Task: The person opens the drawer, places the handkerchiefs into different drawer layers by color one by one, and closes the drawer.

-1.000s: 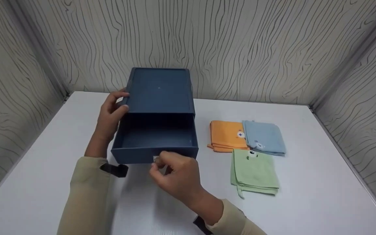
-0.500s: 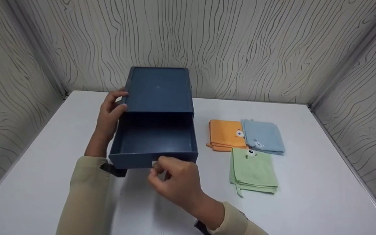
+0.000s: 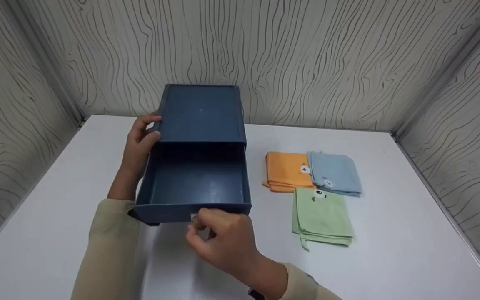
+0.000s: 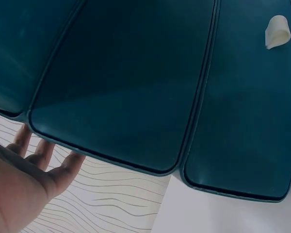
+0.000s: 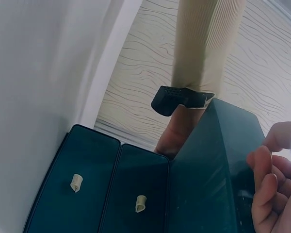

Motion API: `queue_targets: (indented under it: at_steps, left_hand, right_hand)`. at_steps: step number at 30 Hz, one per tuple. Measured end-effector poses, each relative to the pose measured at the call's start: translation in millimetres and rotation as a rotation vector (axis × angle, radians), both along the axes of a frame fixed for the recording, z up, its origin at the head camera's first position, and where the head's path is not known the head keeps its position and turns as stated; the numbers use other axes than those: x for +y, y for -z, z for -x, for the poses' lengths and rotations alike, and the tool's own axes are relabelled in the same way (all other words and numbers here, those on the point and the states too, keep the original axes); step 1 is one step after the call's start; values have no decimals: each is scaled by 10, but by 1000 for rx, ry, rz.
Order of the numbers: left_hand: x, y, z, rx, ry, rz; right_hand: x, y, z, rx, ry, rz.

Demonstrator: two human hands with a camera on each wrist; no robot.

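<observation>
A dark blue drawer cabinet [image 3: 200,112] stands on the table with its top drawer [image 3: 198,183] pulled out; the inside shows bare. My left hand [image 3: 136,146] rests against the cabinet's left side, thumb and forefinger at the top edge. In the left wrist view its fingers [image 4: 68,170] reach the edge of the blue panels. My right hand [image 3: 227,235] pinches the small pale pull tab [image 3: 193,217] on the drawer front, mostly hidden by the fingers. In the right wrist view this hand [image 5: 279,179] is close to the drawer's front, fingers curled.
Right of the cabinet lie three folded cloths: an orange one [image 3: 288,171], a light blue one [image 3: 335,173] and a green one [image 3: 323,216]. They sit on the white table [image 3: 390,233]. Two lower drawers with cream tabs [image 5: 140,204] show below. Patterned walls [image 3: 306,62] enclose the table.
The right hand has drawn the top drawer farther out toward me, exposing more of its floor. The left hand keeps its place on the cabinet. The cloths lie as before.
</observation>
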State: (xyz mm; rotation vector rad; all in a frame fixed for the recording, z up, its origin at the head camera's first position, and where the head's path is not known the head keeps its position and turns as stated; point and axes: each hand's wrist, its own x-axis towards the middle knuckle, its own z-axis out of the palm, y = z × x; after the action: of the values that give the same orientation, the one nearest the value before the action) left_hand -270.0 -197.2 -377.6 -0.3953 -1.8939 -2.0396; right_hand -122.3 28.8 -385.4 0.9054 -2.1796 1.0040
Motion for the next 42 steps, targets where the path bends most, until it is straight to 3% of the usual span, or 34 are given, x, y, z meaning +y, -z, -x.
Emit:
queue_targets:
  at_steps: [14, 20, 24, 31, 36, 42]
  left_hand:
    - [-1, 23, 9, 47, 47, -67]
    - [-14, 41, 15, 44, 42, -65]
    - [-1, 36, 14, 46, 36, -53]
    - [20, 25, 22, 43, 27, -42]
    - [13, 25, 14, 43, 23, -50]
    - [25, 21, 0, 38, 21, -50]
  right_hand:
    - [41, -15, -70, 21, -9, -46]
    - [127, -103, -115, -45, -40, -90]
    - [289, -219, -165, -60, -100, -122]
    - [719, -416, -136, -64, -296, -86]
    - [991, -457, 28, -69, -225, -80]
    - [1266, -305, 359, -33, -78, -138]
